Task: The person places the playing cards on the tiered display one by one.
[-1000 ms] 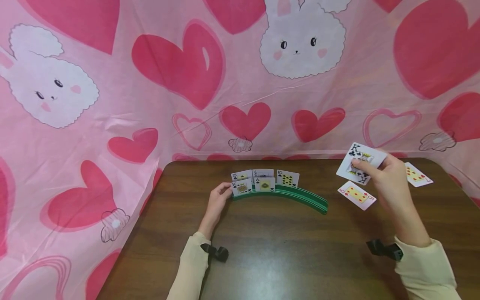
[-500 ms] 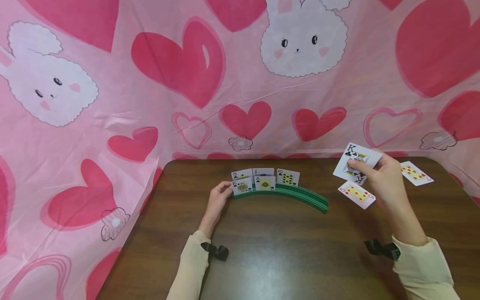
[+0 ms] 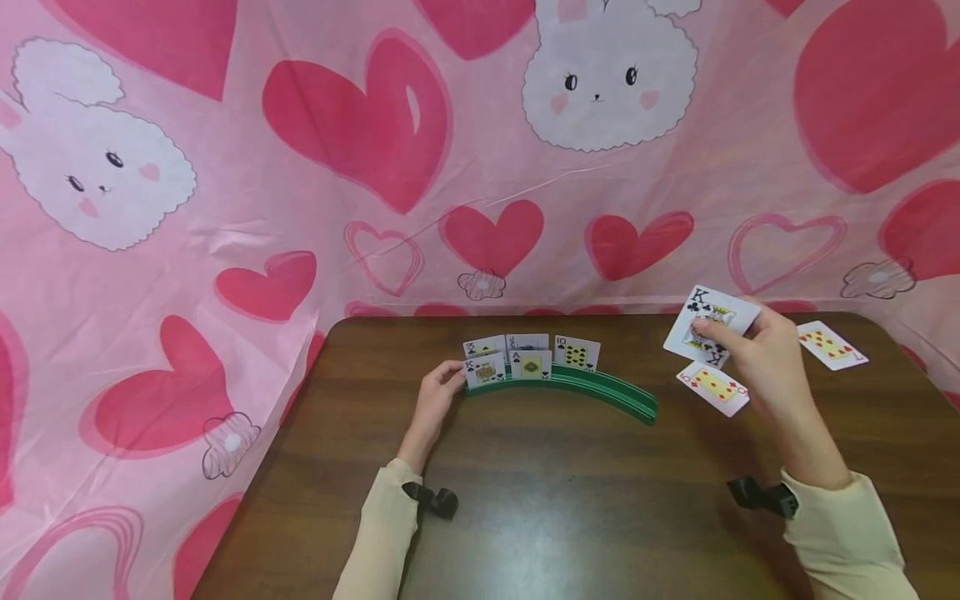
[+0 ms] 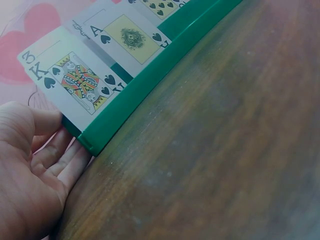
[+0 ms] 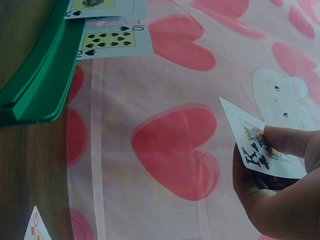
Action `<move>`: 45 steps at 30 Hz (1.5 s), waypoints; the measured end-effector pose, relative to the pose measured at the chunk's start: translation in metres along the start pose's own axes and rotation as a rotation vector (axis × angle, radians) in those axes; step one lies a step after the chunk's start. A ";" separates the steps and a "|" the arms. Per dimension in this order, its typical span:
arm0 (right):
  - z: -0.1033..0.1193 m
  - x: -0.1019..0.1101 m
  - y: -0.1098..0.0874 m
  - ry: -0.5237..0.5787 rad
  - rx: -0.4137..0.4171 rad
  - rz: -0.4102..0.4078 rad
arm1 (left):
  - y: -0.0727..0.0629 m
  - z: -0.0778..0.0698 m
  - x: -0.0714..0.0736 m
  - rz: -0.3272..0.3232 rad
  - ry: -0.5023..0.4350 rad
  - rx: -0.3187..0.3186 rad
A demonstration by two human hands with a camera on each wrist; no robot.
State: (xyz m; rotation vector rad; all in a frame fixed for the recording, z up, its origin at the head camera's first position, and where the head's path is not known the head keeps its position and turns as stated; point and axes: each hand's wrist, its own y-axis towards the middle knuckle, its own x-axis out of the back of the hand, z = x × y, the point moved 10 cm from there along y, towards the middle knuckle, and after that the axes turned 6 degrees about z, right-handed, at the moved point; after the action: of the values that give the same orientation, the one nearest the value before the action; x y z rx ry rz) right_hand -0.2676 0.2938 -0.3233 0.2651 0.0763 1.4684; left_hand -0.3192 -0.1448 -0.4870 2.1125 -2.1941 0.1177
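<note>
While the right grip [image 3: 772,358] pinches the king of clubs [image 3: 716,309] above the table [image 3: 562,508], the left grip [image 3: 432,402] holds the green rack [image 3: 611,392] by its end; racking seems underway, probably calling next for edge-down lowering.

The left hand [image 3: 437,398] is gripping a green rack [image 3: 596,383] extending toward the right hand [image 3: 774,360], which is pinching a king of clubs [image 3: 711,311].

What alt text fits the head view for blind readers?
A person's right grip holds a king of clubs over a brown table; the left grip holds the end of a curved green rack. Five cards stand in it; two others lie flat.
</note>
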 end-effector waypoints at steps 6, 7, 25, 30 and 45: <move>-0.003 -0.002 0.000 0.002 -0.017 0.009 | 0.002 0.000 0.000 -0.004 -0.012 0.007; -0.003 -0.003 0.000 0.002 -0.020 0.010 | 0.002 0.001 0.000 -0.003 -0.014 0.008; 0.008 -0.025 0.006 0.301 0.030 -0.038 | 0.002 -0.003 0.000 -0.013 -0.036 -0.003; 0.017 -0.038 0.007 0.390 0.058 -0.027 | 0.003 -0.001 0.000 -0.008 -0.035 -0.016; 0.025 -0.061 0.011 0.440 0.067 0.085 | 0.002 0.001 -0.001 0.018 -0.033 0.008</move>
State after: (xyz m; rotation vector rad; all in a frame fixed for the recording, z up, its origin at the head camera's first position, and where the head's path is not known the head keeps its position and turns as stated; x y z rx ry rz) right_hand -0.2796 0.2309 -0.3030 -0.0050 0.4739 1.5900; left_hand -0.3209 -0.1440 -0.4880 2.1147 -2.2347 0.0929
